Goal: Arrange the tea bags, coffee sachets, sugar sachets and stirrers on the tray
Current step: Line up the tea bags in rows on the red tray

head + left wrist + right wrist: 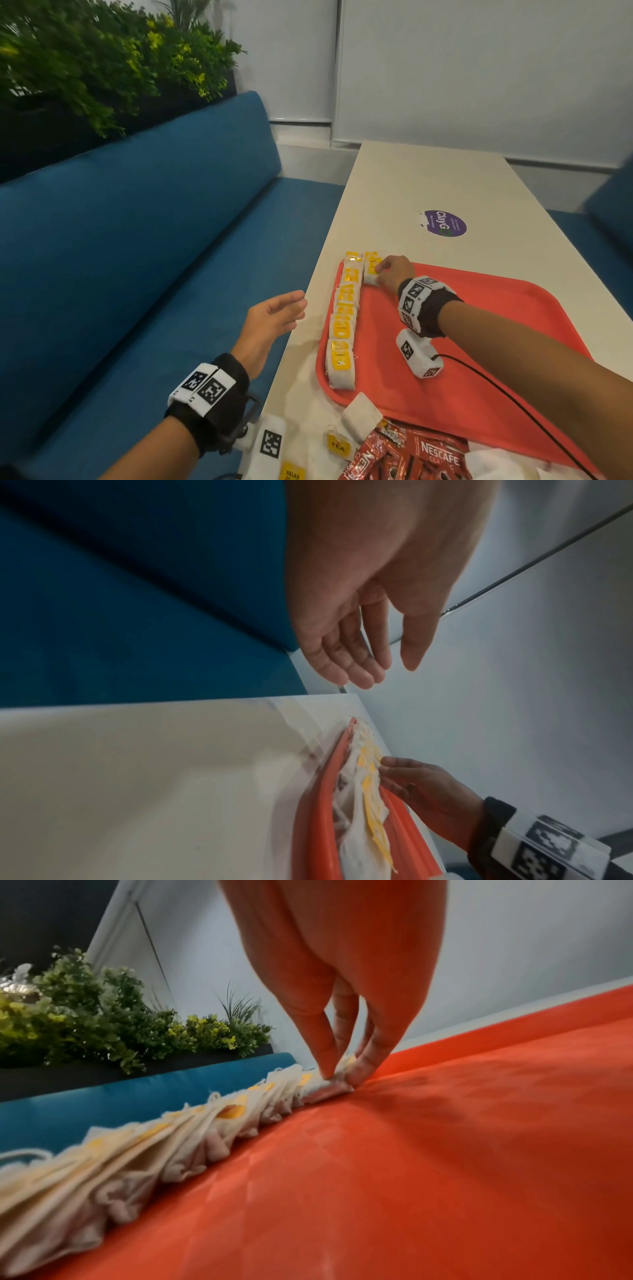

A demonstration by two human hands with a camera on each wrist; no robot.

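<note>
A red tray [479, 342] lies on the cream table [428, 178]. Along its left rim runs an overlapping row of white tea bags with yellow tags [342, 325], which also shows in the right wrist view as the row [154, 1137]. At the far left corner my right hand [387, 270] pinches one tea bag [370, 272] between thumb and fingertips [329, 1069], low on the tray floor [445, 1150]. My left hand [274, 318] hovers off the table's left edge over the sofa, fingers [346, 664] straight, holding nothing.
Red Nescafe sachets [411, 455] and loose tea bags [356, 425] lie piled at the tray's near edge. A purple sticker [445, 223] sits on the table beyond the tray. A blue sofa [137, 257] and green plants [102, 61] are at the left.
</note>
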